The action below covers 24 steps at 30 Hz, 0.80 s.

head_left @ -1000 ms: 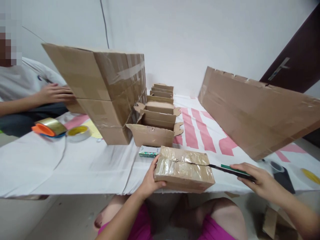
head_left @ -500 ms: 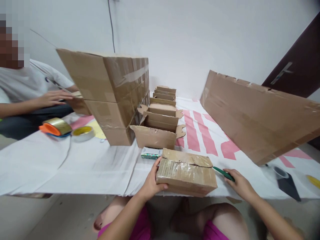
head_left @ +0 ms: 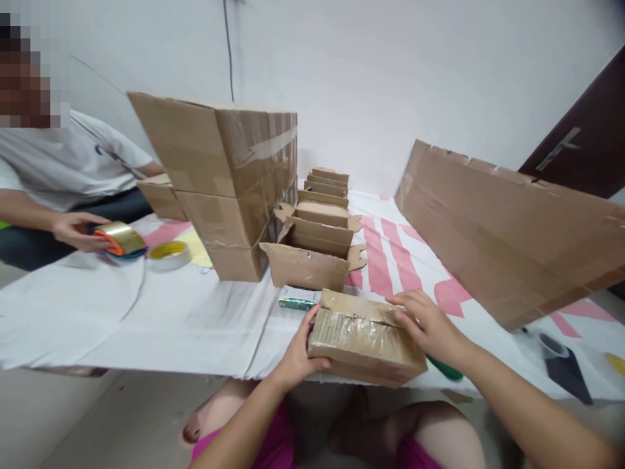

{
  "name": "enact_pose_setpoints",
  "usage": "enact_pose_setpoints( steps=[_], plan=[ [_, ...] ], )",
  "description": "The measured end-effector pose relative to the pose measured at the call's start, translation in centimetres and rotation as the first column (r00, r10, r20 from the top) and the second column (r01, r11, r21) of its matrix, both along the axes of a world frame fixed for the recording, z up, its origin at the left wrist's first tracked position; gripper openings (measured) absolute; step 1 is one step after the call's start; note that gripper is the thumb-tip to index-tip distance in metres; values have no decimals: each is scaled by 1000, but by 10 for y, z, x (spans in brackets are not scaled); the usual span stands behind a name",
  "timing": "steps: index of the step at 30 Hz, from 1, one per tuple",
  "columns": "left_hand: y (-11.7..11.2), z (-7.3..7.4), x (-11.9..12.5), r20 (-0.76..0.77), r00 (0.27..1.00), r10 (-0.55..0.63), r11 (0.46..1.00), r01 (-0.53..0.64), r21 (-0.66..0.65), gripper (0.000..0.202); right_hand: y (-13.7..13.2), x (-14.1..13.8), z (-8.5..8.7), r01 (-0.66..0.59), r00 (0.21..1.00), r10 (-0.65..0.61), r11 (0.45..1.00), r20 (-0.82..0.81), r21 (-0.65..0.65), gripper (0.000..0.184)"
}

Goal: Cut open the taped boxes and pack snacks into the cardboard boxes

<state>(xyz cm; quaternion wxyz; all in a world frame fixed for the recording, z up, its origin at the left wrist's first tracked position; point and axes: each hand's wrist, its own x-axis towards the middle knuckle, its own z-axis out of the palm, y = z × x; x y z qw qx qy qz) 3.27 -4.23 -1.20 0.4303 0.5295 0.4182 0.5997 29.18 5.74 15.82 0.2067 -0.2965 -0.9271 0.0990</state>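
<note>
A small taped cardboard box [head_left: 374, 335] lies at the table's front edge, with a slit along the tape on its top. My left hand [head_left: 297, 355] is closed on its left end, thumb on the near face. Bent over the right end of the top is my right hand [head_left: 430, 326], fingers apart and fingertips touching the slit; it holds nothing. Partly hidden beneath my right wrist, a green box cutter [head_left: 445, 369] lies on the white cloth. Behind the box, a small green-and-white carton [head_left: 299, 298] lies near my left fingertips.
Open cardboard boxes [head_left: 307, 264] stand in a row behind, beside a tall stack of closed boxes [head_left: 205, 176]. A large cardboard sheet [head_left: 508, 228] leans at right. At left, a co-worker's hand [head_left: 81, 231] touches tape rolls [head_left: 122, 238]. A dark flat object [head_left: 569, 371] lies right.
My right hand has let go of the green box cutter and moved left onto the box top. The co-worker's hand has come down to the tape rolls. My left hand stays on the box.
</note>
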Motion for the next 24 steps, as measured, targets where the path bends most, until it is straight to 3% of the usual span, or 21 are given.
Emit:
enact_pose_setpoints(
  steps=[6, 10, 14, 19, 24],
  plan=[
    [2, -5, -1, -15, 1000, 13, 999, -13, 31, 117, -11, -37, -6, -56, 995, 60, 997, 79, -49, 20],
    [2, -8, -1, -27, 999, 46, 998, -45, 36, 119, -12, -39, -11, 5, 998, 1, 997, 67, -83, 14],
    [3, -10, -2, -33, 998, 51, 998, -50, 44, 119, -13, -41, -11, 45, 992, -37, 997, 124, -65, 30],
    [3, -10, -3, -65, 997, 49, 998, -46, 51, 119, -15, -45, -8, 53, 993, -40, 992, 113, -113, 13],
    [3, -11, -4, -98, 994, 53, 996, -46, 74, 118, -14, -46, -10, 52, 997, -42, 988, 69, -148, 11]
  ],
)
